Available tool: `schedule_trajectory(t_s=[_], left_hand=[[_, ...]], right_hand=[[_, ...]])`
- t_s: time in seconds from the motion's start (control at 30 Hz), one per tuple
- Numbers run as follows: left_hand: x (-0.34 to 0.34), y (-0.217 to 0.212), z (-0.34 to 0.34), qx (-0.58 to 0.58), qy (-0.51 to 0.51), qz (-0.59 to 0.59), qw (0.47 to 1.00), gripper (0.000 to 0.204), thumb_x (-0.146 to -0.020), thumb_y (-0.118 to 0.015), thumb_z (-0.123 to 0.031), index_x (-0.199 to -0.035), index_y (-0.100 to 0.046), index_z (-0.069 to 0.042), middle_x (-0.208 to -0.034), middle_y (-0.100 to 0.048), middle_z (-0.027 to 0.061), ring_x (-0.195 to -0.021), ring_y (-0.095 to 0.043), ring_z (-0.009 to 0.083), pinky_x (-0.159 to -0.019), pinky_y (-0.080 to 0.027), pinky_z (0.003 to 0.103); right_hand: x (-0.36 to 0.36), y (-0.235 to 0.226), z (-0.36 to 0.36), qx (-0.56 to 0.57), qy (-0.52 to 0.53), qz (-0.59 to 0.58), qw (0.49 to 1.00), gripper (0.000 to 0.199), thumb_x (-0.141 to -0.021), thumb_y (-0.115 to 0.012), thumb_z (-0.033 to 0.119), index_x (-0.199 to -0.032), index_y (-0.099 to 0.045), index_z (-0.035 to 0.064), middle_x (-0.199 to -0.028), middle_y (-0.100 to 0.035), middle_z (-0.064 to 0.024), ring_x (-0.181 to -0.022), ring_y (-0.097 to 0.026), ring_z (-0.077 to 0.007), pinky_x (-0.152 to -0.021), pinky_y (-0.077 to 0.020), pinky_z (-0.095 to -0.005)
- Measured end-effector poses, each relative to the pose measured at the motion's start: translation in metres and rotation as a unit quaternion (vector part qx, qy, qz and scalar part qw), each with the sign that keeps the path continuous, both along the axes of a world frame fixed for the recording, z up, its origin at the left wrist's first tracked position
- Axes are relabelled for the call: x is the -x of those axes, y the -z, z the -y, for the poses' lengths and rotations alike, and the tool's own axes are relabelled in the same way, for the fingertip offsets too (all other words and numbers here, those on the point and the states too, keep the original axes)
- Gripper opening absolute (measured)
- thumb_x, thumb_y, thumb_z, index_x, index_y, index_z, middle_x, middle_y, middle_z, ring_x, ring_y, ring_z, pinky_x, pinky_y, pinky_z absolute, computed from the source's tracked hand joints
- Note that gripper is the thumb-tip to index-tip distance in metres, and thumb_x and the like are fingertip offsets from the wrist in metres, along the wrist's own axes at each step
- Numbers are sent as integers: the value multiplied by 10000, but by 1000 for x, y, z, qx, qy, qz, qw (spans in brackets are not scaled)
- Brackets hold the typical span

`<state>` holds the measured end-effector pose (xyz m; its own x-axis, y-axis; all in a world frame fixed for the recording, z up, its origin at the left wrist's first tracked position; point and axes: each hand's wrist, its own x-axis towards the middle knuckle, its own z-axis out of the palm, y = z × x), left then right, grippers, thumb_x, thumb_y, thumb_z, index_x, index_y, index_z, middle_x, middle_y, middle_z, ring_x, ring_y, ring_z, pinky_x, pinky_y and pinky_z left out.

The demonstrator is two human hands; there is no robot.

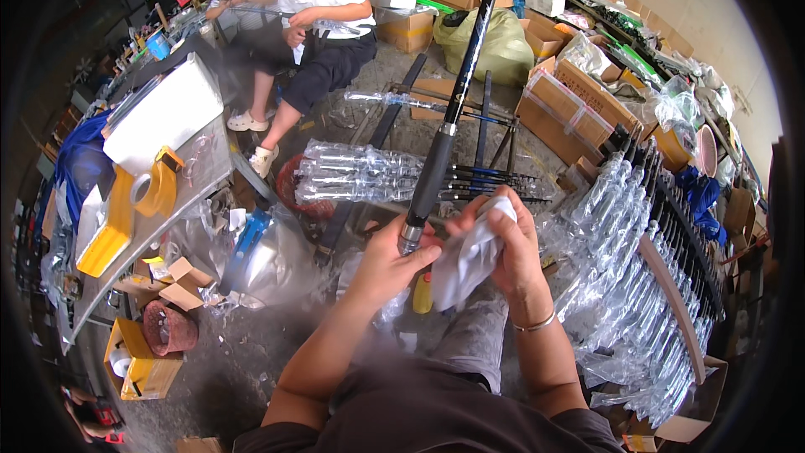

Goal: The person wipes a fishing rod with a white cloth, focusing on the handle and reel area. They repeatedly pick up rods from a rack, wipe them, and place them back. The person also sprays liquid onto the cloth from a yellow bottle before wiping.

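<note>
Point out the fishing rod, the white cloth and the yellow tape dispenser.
fishing rod (438, 164): head view, on the black grip section above the left hand.
white cloth (466, 262): head view, on its crumpled middle.
yellow tape dispenser (159, 187): head view, on the tape roll's holder.

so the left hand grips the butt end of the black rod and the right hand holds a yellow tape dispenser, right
Not quite. The left hand does grip the butt end of the black rod, but the right hand holds a crumpled clear plastic bag. The yellow tape dispenser sits on the table at left, as the head view shows.
</note>
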<state>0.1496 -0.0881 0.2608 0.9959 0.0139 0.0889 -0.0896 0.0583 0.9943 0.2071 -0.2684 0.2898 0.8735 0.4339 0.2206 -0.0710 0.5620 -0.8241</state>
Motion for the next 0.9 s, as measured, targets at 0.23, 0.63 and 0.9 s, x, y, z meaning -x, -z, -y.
schedule_trajectory(t_s=[0.23,0.63,0.9], left_hand=[[6,-1,-2,86,57,0,995,294,-942,-649,-144,-1159,-477,-46,-808,-546,31,-474,-424,35,-407,-340,197],[15,-14,-7,148,146,-67,976,275,-1023,-518,-297,-1142,-486,-51,-772,-511,37,-461,-382,48,-407,-311,200],[20,-12,4,116,44,-88,988,198,-979,-581,-160,-1141,-514,-67,-715,-501,-21,-493,-396,32,-423,-285,194]], right_hand=[[-9,-17,12,159,90,68,981,227,-1001,-555,277,-1018,-454,74,-828,-532,-49,-629,-461,-93,-569,-393,-232],[-25,-56,-11,303,345,524,717,415,-756,-604,-148,-1117,-656,51,-936,-581,-151,-784,-603,-297,-662,-496,-339],[12,-14,-24,365,278,547,700,403,-701,-646,-45,-1084,-668,77,-824,-534,-106,-644,-603,-285,-519,-505,-372]])
